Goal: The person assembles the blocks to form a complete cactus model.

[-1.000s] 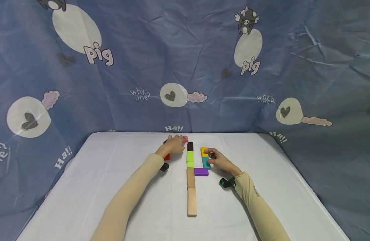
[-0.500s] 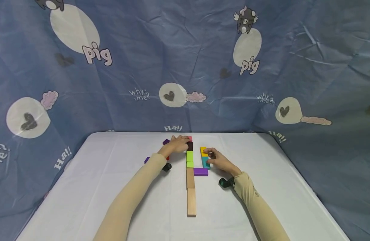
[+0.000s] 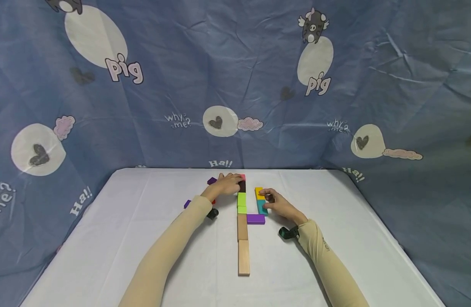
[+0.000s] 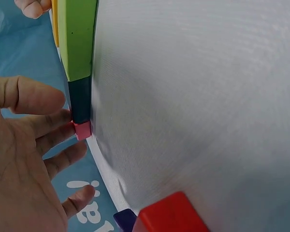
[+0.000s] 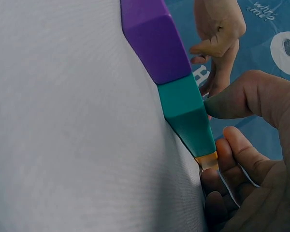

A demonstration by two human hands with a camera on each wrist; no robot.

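Observation:
My left hand (image 3: 227, 184) reaches over the far end of a column of blocks. In the left wrist view its extended fingertips touch a pink block (image 4: 82, 130), which sits against a black block (image 4: 80, 100). Lime blocks (image 3: 241, 199) come nearer in line, followed by two wooden blocks (image 3: 242, 227). To the right of the column my right hand (image 3: 283, 207) is beside a teal block (image 3: 262, 206) and a yellow block (image 3: 257, 190). The right wrist view has its thumb at the teal block and its loosely bent fingers by the yellow one. A purple block (image 3: 256, 219) links both rows.
Left of the column, partly behind my left arm, lie a red block (image 4: 171, 212) and purple blocks (image 3: 211, 181). A blue printed curtain (image 3: 162, 94) hangs behind the white table (image 3: 312, 273). Dark wrist cameras (image 3: 288, 233) stick out near the cloth.
My left hand has slid the pink block rightward to the far end of the column, uncovering purple blocks at left. In the last half second little has moved; the right hand stays put.

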